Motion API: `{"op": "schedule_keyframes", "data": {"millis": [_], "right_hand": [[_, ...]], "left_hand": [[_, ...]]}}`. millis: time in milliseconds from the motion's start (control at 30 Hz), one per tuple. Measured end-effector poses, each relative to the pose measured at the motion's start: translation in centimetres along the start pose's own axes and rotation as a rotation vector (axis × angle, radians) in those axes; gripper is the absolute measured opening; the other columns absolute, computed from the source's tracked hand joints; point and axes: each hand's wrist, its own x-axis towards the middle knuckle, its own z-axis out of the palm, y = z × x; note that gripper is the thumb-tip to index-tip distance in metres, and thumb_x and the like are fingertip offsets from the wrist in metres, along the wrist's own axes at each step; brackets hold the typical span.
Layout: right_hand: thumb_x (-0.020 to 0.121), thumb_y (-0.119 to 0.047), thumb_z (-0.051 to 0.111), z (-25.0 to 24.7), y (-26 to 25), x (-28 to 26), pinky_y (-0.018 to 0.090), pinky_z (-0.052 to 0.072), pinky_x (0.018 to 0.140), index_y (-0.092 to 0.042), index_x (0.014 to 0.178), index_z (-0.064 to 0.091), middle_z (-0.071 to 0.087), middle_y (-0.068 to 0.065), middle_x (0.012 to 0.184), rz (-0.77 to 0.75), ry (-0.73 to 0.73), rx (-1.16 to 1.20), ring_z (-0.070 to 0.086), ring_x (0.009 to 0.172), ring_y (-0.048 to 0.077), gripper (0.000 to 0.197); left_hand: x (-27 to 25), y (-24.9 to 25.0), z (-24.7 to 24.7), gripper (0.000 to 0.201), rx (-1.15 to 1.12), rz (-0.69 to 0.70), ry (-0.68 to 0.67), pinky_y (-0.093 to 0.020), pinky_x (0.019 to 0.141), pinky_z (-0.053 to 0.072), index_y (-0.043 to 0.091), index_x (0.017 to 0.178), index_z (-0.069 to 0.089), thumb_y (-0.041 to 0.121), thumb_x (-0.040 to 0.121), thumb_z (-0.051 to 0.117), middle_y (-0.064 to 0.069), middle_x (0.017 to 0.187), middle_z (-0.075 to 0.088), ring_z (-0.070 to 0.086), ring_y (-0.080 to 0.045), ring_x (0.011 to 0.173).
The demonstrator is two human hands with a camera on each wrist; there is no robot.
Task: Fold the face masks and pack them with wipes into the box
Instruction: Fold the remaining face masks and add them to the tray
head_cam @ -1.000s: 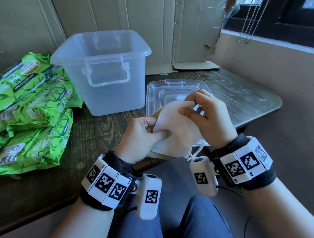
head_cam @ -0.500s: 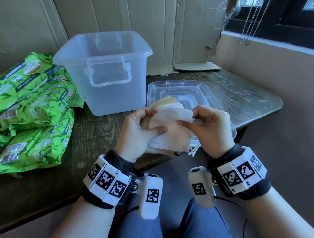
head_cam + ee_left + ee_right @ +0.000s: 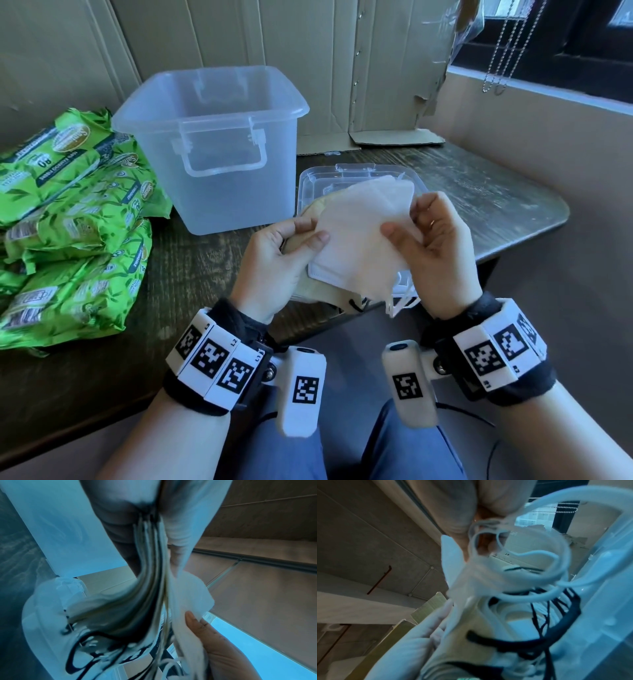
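Makeshift indoor packing corner, likely spare room or office, not proper workshop. Dark worn wooden table with rounded corner point(image 3: 496, 198) set against flattened brown cardboard sheets point(image 3: 342, 61) lining wall. Plain beige wall with ledge under dark-framed window point(image 3: 565, 41), metal bead blind chain point(image 3: 503, 44) hanging. Bare grey concrete ceiling with surface conduit point(image 3: 368, 547) in right wrist view.

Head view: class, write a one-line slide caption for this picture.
Both hands, left hand and right hand, hold a white face mask above the box lid, beside the clear box and green wipes packs.
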Motion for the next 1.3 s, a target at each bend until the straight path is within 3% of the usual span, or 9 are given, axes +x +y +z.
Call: {"op": "schedule_keyframes", "data": {"millis": [333,467,567,700,833,933,1100,1167,1300], "right_hand": [[0.079,-0.005,0.068,1.5,0.3,-0.9,0.041,0.049,0.068,-0.038,0.117,0.036,0.051,-0.006,0.083,0.114,-0.121,-0.017,0.053,0.070,0.015,0.060],[0.073,-0.039,0.071,0.9,0.6,-0.7,0.028,0.050,0.083,-0.016,0.117,0.049,0.058,0.004,0.112,0.170,-0.240,-0.188,0.058,0.099,0.018,0.054],[0.077,-0.019,0.062,0.9,0.4,-0.6,0.036,0.055,0.080,0.001,0.109,0.055,0.068,0.013,0.101,0.228,-0.270,0.180,0.064,0.093,0.021,0.038],[0.083,-0.011,0.051,1.3,0.5,-0.1,0.028,0.050,0.085,-0.002,0.122,0.046,0.063,0.007,0.110,0.129,-0.067,0.381,0.060,0.103,0.014,0.039],[0.091,-0.006,0.047,2.3,0.8,-0.6,0.018,0.048,0.085,-0.008,0.124,0.039,0.057,-0.001,0.110,0.127,-0.126,0.327,0.058,0.099,-0.001,0.033],[0.086,-0.008,0.052,2.4,1.1,-1.0,0.019,0.047,0.089,-0.007,0.126,0.036,0.057,0.001,0.112,0.116,-0.209,0.223,0.057,0.104,0.002,0.043],[0.084,-0.010,0.055,1.0,0.6,-0.6,0.029,0.054,0.079,-0.005,0.127,0.041,0.061,0.011,0.111,0.175,-0.257,0.219,0.063,0.098,0.019,0.046],[0.088,0.000,0.054,0.4,0.1,-0.3,0.019,0.053,0.058,-0.006,0.123,0.042,0.061,0.008,0.097,0.196,-0.298,0.249,0.065,0.075,0.009,0.037],[0.075,-0.005,0.061,-0.4,-1.0,0.1,0.028,0.057,0.071,-0.010,0.115,0.048,0.070,0.001,0.090,0.193,-0.286,0.268,0.068,0.081,0.013,0.042]], "left_hand": [[-0.5,0.8,0.3,0.039,0.134,0.074,-0.136,-0.021,0.086,0.050,0.027,0.107,0.063,-0.005,0.087,0.052,0.011,0.104,0.070,0.064,-0.008,0.101],[-0.6,1.4,0.1,0.044,0.192,0.121,-0.246,-0.012,0.083,0.046,0.031,0.109,0.058,-0.004,0.084,0.050,0.016,0.108,0.065,0.060,0.002,0.101],[-0.4,1.6,0.2,0.050,0.160,0.154,-0.167,-0.017,0.081,0.047,0.034,0.113,0.052,-0.006,0.083,0.056,0.004,0.105,0.066,0.062,-0.006,0.093],[0.2,0.8,1.2,0.040,-0.123,0.005,0.242,-0.022,0.089,0.045,0.019,0.129,0.044,0.020,0.091,0.058,-0.007,0.117,0.060,0.058,-0.010,0.100],[0.2,0.6,2.4,0.062,-0.346,-0.166,0.088,-0.046,0.104,0.040,0.008,0.138,0.039,0.047,0.090,0.047,-0.020,0.138,0.048,0.048,-0.033,0.126],[0.0,0.5,3.0,0.052,-0.069,-0.114,0.150,-0.014,0.096,0.033,0.012,0.139,0.035,0.039,0.096,0.044,-0.003,0.143,0.041,0.043,-0.012,0.124],[-0.2,0.3,2.3,0.085,-0.171,-0.051,0.191,-0.039,0.105,0.041,0.021,0.146,0.019,0.002,0.079,0.069,-0.009,0.112,0.064,0.059,-0.016,0.107],[-0.2,0.2,1.8,0.085,-0.088,0.072,0.091,-0.035,0.091,0.051,0.036,0.137,0.028,-0.010,0.076,0.066,-0.005,0.092,0.070,0.065,-0.016,0.089],[-0.1,1.3,1.2,0.055,0.070,0.217,-0.111,-0.028,0.091,0.049,0.035,0.110,0.058,-0.005,0.072,0.061,0.010,0.099,0.070,0.063,-0.011,0.096]]}}
